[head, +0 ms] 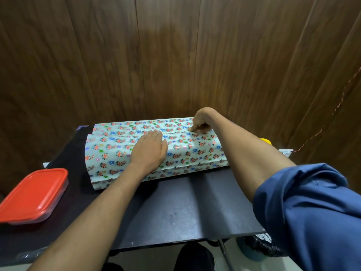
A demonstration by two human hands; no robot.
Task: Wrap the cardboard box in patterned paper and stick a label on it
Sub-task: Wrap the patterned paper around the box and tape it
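The box is fully covered by white patterned paper (195, 151) printed with small red, blue and green flowers; no cardboard shows. It lies lengthwise across the far half of the black table (175, 208). Two paper edges overlap along a seam on top. My left hand (149, 151) lies flat, fingers spread, pressing the near flap down at the middle. My right hand (199, 124) is curled, with its fingertips pressing on the seam near the right end. The paper sticks out past the box at the left end. No label is in sight.
A clear plastic container with a red lid (34, 194) sits at the table's left front. A yellow object (266, 141) peeks out behind my right forearm. A wood-panelled wall (175, 55) stands close behind the table. A black bag (259, 246) lies below the table's right edge.
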